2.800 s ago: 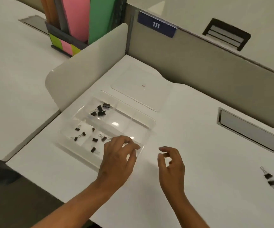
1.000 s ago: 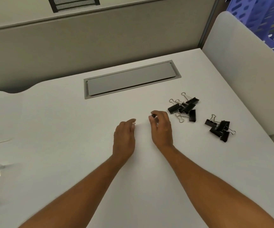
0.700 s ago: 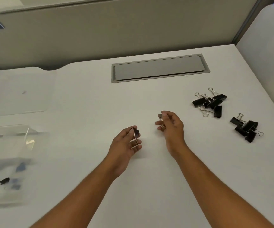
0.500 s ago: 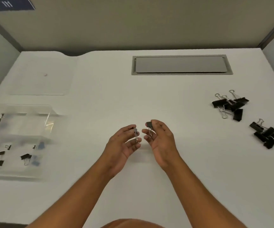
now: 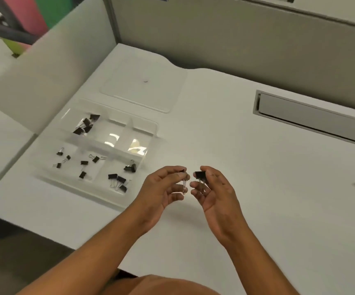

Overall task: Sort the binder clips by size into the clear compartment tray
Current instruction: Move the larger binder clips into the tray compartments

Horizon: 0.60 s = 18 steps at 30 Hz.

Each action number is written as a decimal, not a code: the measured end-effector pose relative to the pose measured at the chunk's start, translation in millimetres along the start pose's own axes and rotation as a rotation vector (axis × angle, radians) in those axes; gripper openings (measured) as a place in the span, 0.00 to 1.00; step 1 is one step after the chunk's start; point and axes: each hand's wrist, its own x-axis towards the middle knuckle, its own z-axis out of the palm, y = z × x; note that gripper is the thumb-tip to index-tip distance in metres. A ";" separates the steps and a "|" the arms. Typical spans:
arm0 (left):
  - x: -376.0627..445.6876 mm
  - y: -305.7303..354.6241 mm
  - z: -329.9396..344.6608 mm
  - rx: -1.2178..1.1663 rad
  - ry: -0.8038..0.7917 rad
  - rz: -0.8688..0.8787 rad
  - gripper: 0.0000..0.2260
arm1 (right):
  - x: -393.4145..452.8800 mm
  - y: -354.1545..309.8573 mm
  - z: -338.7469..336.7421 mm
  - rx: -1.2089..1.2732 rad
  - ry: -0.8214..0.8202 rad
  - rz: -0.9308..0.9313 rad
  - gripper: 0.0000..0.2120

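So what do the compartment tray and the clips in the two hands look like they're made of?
The compartment tray looks like clear glossy plastic: the white desk shows through it, and its dividers catch bright glare. The clip in the right hand has a matte black body, likely painted metal, with thin silvery wire handles hanging below. The clip in the left hand shows mostly its shiny wire loops, so probably the same.

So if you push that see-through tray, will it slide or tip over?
Probably slide: the clear tray sits low and flat on the smooth white desk. It likely feels light, holding only a few small binder clips, which may rattle about.
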 end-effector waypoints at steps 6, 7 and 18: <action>5.4 75.2 -107.4 0.513 0.265 0.402 0.06 | 12.7 39.2 77.6 -0.177 -0.042 0.011 0.09; 9.7 87.9 -124.7 0.597 0.336 0.460 0.06 | 14.0 44.0 87.0 -0.198 -0.046 0.013 0.09; 96.6 152.1 -239.8 1.285 0.770 0.535 0.10 | 15.8 61.7 144.3 -0.485 -0.066 -0.004 0.06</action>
